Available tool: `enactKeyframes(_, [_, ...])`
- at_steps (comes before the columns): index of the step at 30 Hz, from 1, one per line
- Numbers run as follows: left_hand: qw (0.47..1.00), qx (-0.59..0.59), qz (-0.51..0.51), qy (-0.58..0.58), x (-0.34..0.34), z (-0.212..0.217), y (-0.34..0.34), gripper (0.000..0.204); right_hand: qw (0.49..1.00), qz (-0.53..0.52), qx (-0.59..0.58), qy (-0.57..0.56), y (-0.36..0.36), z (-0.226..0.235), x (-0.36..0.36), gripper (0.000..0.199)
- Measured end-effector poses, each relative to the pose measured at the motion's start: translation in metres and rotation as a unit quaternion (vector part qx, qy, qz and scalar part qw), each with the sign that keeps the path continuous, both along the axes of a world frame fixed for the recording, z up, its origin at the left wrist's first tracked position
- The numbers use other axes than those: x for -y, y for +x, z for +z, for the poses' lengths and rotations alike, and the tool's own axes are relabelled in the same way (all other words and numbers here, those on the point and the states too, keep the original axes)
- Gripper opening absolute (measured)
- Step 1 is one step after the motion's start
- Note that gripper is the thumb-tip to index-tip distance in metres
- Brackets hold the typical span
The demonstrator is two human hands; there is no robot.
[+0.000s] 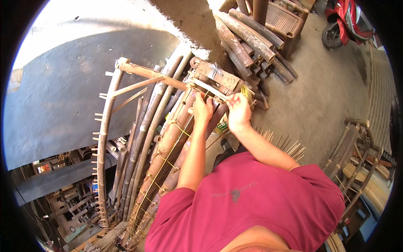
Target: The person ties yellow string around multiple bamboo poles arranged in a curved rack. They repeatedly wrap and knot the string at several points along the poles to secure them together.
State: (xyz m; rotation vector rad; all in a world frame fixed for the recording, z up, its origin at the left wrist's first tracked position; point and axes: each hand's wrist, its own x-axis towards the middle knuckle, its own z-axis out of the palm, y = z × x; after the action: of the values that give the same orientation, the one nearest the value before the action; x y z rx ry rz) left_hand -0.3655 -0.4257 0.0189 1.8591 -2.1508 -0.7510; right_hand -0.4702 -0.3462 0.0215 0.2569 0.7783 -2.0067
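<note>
My right hand (239, 111) is closed in a pinch on the lower end of a pale bamboo strip (208, 88), which slants across the top of a dark bamboo assembly. Close beside it, my left hand (202, 111) has its fingers curled at the head of a thick brown bamboo pole (164, 153); what they grip is hidden. Yellow cord (168, 161) runs along this pole, crossing it at intervals. From its upper end a bamboo crossbar (153, 75) reaches left to a curved bamboo pole (102, 155) studded with small pegs.
Long bamboo poles (147, 126) lean against a grey-blue wall (63, 92). Cut bamboo lengths (247, 35) are piled ahead, near a wooden block (218, 75). Thin sticks (294, 149) stand beside my right arm. A red motorbike (348, 21) is at far right; bamboo furniture (357, 159) is nearer.
</note>
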Motion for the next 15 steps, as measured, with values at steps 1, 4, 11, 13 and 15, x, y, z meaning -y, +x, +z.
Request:
enactKeyframes(1, [0.999, -0.041, 0.01, 0.007, 0.006, -0.018, 0.006, 0.038, 0.975, 0.022, -0.215, -0.056, 0.011, 0.013, 0.011, 0.019])
enactKeyframes(4, [0.996, 0.014, 0.076, -0.048, -0.014, 0.009, -0.02, 0.033, 0.719, 0.258, -0.645, 0.0, 0.054, 0.089, 0.038, 0.029])
enactKeyframes(11, [0.989, -0.13, 0.05, -0.043, -0.008, 0.001, -0.014, 0.031, 0.253, 0.38, -0.884, -0.095, -0.005, 0.011, 0.198, 0.037])
enactKeyframes(13, [0.992, -0.087, 0.061, -0.07, -0.005, -0.008, -0.012, 0.031, 0.541, 0.595, -0.561, -0.198, 0.002, 0.036, 0.194, 0.042])
enactKeyframes(15, [0.995, 0.021, -0.02, -0.094, -0.003, -0.049, 0.016, 0.03, 0.378, 0.57, -0.653, -0.326, -0.023, 0.078, 0.14, 0.043])
